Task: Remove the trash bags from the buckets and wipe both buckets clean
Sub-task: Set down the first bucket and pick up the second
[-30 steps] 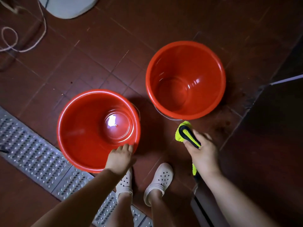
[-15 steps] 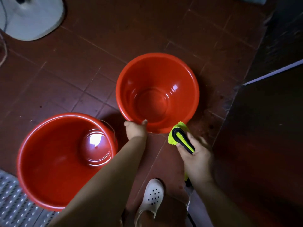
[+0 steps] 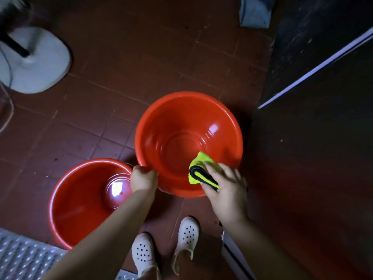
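Observation:
Two red plastic buckets stand on the brown tiled floor, both without bags. The right bucket [image 3: 173, 126] is in the middle of the head view, tipped a little toward me. My left hand [image 3: 143, 179] grips its near-left rim. My right hand [image 3: 226, 184] holds a folded yellow-green cloth with a black edge [image 3: 201, 168] and presses it against the near inner wall of that bucket. The left bucket [image 3: 80, 201] sits at the lower left, its bottom shining under a light; my left forearm crosses over its right side.
A white fan base [image 3: 34, 63] with a cord stands at the far left. A perforated metal drain grate [image 3: 22, 259] runs along the bottom left. A dark cabinet or wall [image 3: 314, 138] fills the right side. My white clogs [image 3: 185, 237] are below the buckets.
My left hand left the left bucket's rim and took the right bucket's near rim. My right hand carried the cloth from outside the bucket over its rim onto the inner wall.

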Demonstrator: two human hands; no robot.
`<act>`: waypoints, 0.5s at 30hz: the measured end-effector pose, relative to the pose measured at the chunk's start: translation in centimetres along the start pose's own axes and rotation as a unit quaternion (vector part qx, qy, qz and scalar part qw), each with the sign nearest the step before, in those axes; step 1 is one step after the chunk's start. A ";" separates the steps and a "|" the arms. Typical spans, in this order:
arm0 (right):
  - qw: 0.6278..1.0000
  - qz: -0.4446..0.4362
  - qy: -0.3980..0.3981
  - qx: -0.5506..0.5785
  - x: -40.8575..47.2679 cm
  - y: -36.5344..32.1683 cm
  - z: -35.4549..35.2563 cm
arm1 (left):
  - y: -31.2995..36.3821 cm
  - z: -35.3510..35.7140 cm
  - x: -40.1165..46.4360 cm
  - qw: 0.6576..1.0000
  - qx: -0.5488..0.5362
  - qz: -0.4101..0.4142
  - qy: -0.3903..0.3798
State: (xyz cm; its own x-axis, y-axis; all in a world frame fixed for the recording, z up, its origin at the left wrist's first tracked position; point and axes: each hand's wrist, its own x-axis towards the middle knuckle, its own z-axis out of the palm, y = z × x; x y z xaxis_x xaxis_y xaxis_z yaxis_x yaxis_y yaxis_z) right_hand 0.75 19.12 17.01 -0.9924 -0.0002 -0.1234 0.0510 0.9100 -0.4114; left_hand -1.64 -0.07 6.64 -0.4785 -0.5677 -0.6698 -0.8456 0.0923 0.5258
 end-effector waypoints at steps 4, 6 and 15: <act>0.994 -0.064 -0.014 -0.086 -3.1 -5.1 -7.9 | 3.5 -7.2 -7.2 0.997 -0.016 0.076 -0.023; 0.988 -0.087 -0.010 -0.123 -5.1 -7.8 -11.9 | 5.9 -11.2 -10.9 0.992 0.000 0.127 -0.024; 0.968 -0.133 0.075 -0.198 -13.8 -14.5 -26.7 | 14.9 -23.4 -27.2 0.932 -0.054 0.356 -0.039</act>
State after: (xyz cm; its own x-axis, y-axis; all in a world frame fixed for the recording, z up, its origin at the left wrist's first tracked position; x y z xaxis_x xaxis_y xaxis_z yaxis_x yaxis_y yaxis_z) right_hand 10.67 17.03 48.80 -0.9711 -0.2236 0.0836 -0.2267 0.9735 -0.0295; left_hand 4.32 -2.41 44.95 -0.9285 -0.3322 -0.1657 -0.2809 0.3368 0.8987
